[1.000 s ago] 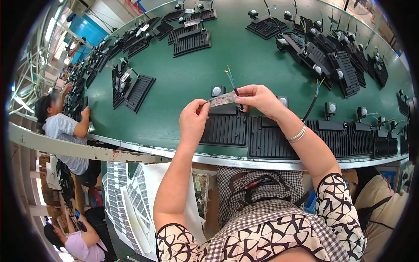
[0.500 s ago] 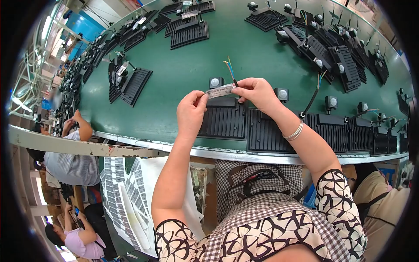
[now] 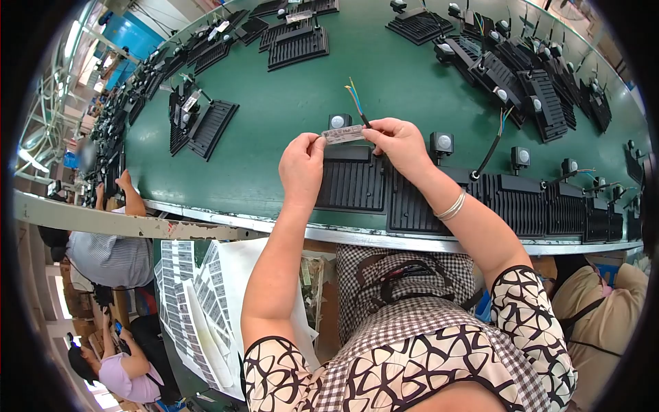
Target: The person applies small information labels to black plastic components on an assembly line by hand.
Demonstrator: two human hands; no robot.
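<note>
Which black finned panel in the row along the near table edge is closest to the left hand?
The leftmost panel in that row, just right of the left hand; the others lie farther right.

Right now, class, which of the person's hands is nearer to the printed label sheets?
Left: the left hand is up and across from the printed label sheets; the right hand is farther across.

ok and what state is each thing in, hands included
silver label, held out straight, printed side showing
left hand, pinching the label's left end
right hand, pinching the label's right end
coloured wires, loose at the tips
finned panel below the hands, lying fins up
printed sheets, overlapping
far-right panels, heaped together
</note>
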